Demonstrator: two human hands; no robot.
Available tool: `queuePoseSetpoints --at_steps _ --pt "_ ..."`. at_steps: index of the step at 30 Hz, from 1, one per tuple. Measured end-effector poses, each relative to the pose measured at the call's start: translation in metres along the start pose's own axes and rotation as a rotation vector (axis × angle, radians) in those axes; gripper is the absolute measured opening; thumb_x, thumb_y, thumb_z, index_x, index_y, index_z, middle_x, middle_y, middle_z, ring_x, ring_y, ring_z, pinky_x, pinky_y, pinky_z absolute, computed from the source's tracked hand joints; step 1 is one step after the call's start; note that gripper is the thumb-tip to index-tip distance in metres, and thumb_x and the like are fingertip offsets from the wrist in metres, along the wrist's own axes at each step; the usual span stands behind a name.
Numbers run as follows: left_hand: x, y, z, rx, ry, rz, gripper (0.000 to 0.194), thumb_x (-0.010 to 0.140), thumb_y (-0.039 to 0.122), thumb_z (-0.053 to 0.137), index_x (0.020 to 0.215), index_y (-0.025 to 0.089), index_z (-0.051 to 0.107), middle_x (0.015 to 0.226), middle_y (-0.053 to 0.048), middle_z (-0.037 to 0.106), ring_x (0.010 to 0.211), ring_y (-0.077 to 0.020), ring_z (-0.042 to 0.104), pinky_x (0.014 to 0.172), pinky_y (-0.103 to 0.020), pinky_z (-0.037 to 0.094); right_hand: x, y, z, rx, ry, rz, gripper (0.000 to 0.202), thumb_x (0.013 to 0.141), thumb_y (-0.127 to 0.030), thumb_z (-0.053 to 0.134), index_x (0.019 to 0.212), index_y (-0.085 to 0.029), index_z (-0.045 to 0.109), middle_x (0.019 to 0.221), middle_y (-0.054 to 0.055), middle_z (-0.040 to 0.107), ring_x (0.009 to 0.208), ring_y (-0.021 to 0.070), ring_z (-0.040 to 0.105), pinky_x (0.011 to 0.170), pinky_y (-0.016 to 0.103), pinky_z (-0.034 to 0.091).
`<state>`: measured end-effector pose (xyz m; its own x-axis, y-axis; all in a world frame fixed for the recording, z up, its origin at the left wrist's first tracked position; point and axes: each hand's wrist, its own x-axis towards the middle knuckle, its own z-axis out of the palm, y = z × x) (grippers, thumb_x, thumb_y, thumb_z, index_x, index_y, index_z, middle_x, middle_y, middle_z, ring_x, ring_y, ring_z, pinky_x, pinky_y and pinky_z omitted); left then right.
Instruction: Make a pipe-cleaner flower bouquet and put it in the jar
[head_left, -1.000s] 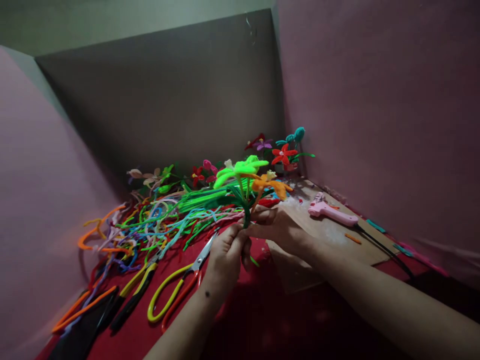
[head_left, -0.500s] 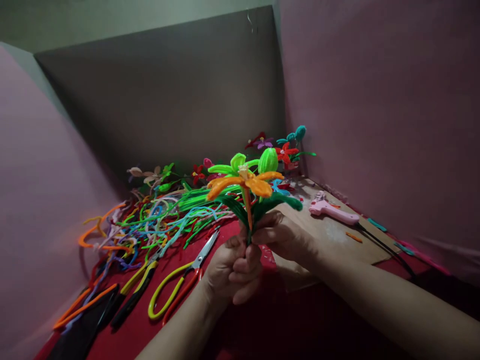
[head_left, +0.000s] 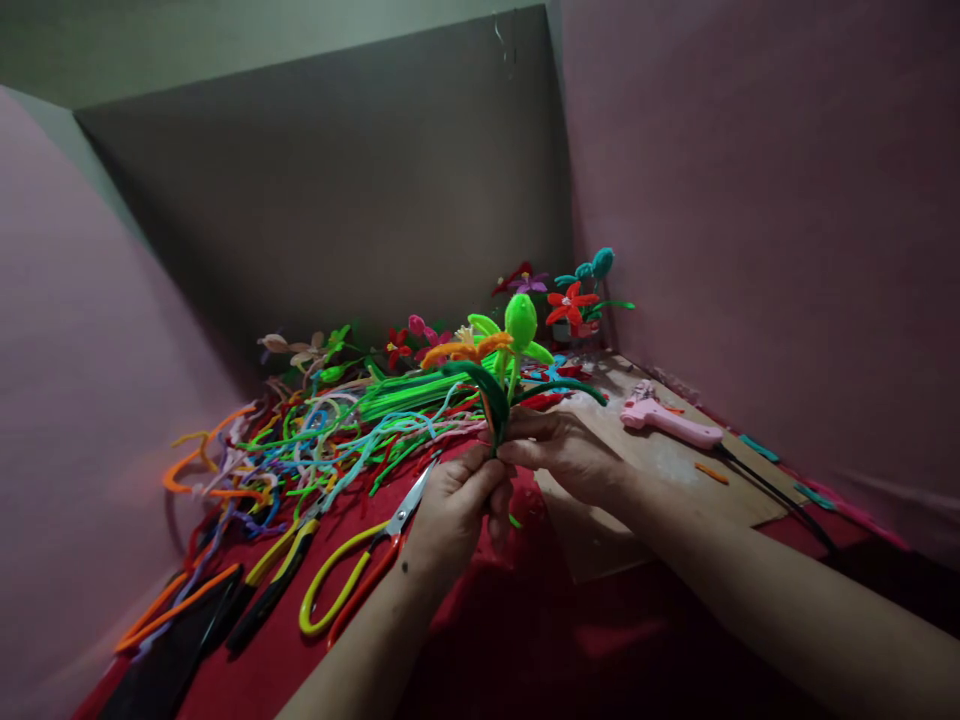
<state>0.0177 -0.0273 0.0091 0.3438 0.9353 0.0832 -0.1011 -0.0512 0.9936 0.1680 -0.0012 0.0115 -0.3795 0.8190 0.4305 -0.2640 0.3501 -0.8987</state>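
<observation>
Upright over the middle of the table is a pipe-cleaner flower (head_left: 520, 322), with a bright green bud and petals, an orange bloom to its left and dark green leaves. My left hand (head_left: 461, 510) is closed round its lower stem. Just above, my right hand (head_left: 559, 450) pinches the stem where the dark leaves branch out. A short bright green stem end shows below the hands. The stem inside my fingers is hidden.
Scissors (head_left: 401, 515) and pliers (head_left: 281, 575) lie at the left, before a heap of loose pipe cleaners (head_left: 300, 450). A pink glue gun (head_left: 667, 420) rests on a brown board (head_left: 600, 540) at the right. More finished flowers (head_left: 574, 305) stand behind.
The flower has been turned in my hands: the orange bloom has swung left and the green bud now faces me. My left hand has rotated with the stem.
</observation>
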Motion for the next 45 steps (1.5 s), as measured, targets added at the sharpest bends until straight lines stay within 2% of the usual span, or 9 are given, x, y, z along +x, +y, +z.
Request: queuePoseSetpoints --at_steps 6,10,17,21,30,34,37,42,45 --pt "-0.003 -0.008 -0.006 -0.572 -0.442 -0.155 0.016 0.077 0.029 0.058 0.071 0.014 0.057 0.045 0.009 0.032 0.027 -0.0002 0.020 0.025 -0.014 0.034 -0.003 0.003 -0.002 0.163 -0.195 -0.030 0.009 0.072 -0.023 0.063 0.069 -0.017 0.068 0.064 -0.001 0.062 0.062 0.0114 0.054 0.066 0.026 0.044" --pt "-0.003 -0.009 -0.007 -0.639 -0.584 -0.171 0.016 0.076 0.031 0.059 0.073 0.015 0.062 0.045 0.009 0.030 0.026 -0.0007 0.019 0.024 -0.016 0.036 -0.004 0.006 0.004 0.271 -0.216 0.015 0.011 0.071 -0.023 0.063 0.076 -0.015 0.068 0.064 0.000 0.062 0.059 0.0111 0.054 0.062 0.025 0.043" --pt "-0.001 0.002 0.001 0.354 0.007 0.111 0.022 0.080 0.027 0.053 0.066 0.013 0.060 0.060 -0.002 0.060 0.057 -0.0109 0.055 0.059 -0.022 0.046 -0.004 0.005 0.003 0.086 0.102 0.021 0.012 0.073 -0.027 0.062 0.072 -0.016 0.066 0.069 0.002 0.062 0.066 0.0140 0.055 0.063 0.026 0.043" --pt "0.000 -0.003 0.004 0.424 0.160 0.153 0.021 0.079 0.027 0.054 0.063 0.015 0.056 0.051 0.002 0.055 0.046 -0.0087 0.050 0.051 -0.021 0.041 -0.004 0.005 0.004 0.023 0.130 0.025 0.011 0.073 -0.027 0.063 0.069 -0.017 0.065 0.070 -0.001 0.060 0.067 0.0123 0.054 0.065 0.026 0.043" --pt "-0.003 -0.018 -0.002 -0.558 -0.480 -0.110 0.019 0.080 0.030 0.054 0.073 0.013 0.059 0.040 0.007 0.040 0.025 -0.0041 0.032 0.027 -0.020 0.040 -0.004 0.015 0.000 0.229 -0.114 0.111 0.020 0.068 -0.027 0.068 0.085 -0.016 0.070 0.064 0.000 0.063 0.061 0.0115 0.056 0.064 0.027 0.045" --pt "-0.006 -0.019 -0.001 -0.696 -0.630 -0.203 0.016 0.079 0.030 0.055 0.075 0.015 0.060 0.043 0.009 0.035 0.023 -0.0021 0.024 0.024 -0.019 0.038 -0.008 0.012 0.003 0.374 -0.203 0.115 0.019 0.067 -0.026 0.069 0.083 -0.016 0.071 0.069 0.001 0.064 0.062 0.0109 0.057 0.063 0.026 0.045" --pt "-0.003 -0.012 -0.001 -0.351 -0.419 -0.159 0.026 0.080 0.036 0.052 0.068 0.014 0.058 0.043 0.005 0.043 0.028 -0.0057 0.036 0.034 -0.023 0.044 -0.007 0.010 0.003 0.260 -0.041 0.066 0.014 0.069 -0.027 0.068 0.077 -0.015 0.071 0.061 -0.001 0.060 0.054 0.0082 0.051 0.056 0.023 0.042" --pt "0.002 -0.012 0.004 0.492 0.255 0.196 0.014 0.074 0.028 0.058 0.065 0.017 0.057 0.052 0.002 0.054 0.046 -0.0091 0.049 0.050 -0.020 0.038 -0.003 0.014 0.004 0.028 0.158 0.022 0.015 0.071 -0.031 0.065 0.066 -0.017 0.069 0.060 -0.003 0.056 0.058 0.0091 0.049 0.057 0.023 0.039" --pt "0.003 -0.016 0.005 0.483 0.240 0.203 0.020 0.078 0.031 0.054 0.063 0.018 0.054 0.048 0.004 0.050 0.042 -0.0081 0.045 0.047 -0.020 0.037 -0.002 0.018 0.005 -0.020 0.177 0.051 0.016 0.071 -0.033 0.065 0.068 -0.018 0.070 0.061 -0.002 0.058 0.060 0.0108 0.051 0.059 0.025 0.041"
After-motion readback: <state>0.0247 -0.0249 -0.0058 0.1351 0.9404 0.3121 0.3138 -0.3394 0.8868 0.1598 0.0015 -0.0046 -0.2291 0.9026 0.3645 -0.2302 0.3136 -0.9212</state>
